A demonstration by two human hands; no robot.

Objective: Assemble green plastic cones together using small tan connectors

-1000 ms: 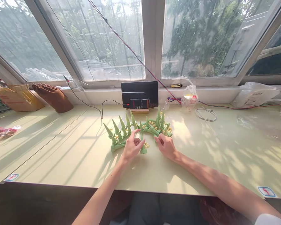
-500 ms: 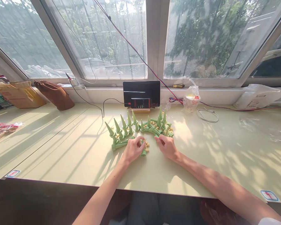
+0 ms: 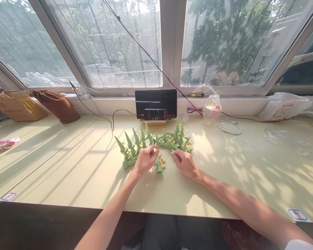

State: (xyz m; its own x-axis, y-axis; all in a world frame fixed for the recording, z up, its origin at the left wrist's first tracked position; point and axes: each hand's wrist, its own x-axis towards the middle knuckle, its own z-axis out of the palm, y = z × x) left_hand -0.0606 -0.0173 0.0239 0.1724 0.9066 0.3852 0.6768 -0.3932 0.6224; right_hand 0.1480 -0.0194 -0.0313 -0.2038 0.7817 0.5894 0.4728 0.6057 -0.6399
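Note:
My left hand (image 3: 146,159) hovers just left of a loose green plastic cone (image 3: 159,168), its fingers curled and the thumb close to the index finger; anything between the tips is too small to make out. Small yellow pieces (image 3: 162,160) lie beside that cone. My right hand (image 3: 185,162) is closed in a pinch on a small green plastic part (image 3: 173,150), mostly covered by the fingers. Behind the left hand runs a row of upright pointed green spikes (image 3: 137,137). Past the right hand is a pile of green plastic parts (image 3: 169,143) mixed with yellow pieces.
A phone (image 3: 155,114) leans against a black tablet (image 3: 156,100) at the back. Rightward are a bagged cup (image 3: 212,109), a coiled cable (image 3: 229,128) and a plastic bag (image 3: 284,106). A brown pouch (image 3: 58,106) and a cardboard box (image 3: 18,106) stand left on the table (image 3: 75,180).
My left hand has moved slightly back and away from the yellow pieces, so the loose cone shows more fully. My right hand keeps its pinch in nearly the same place. The view has shifted slightly.

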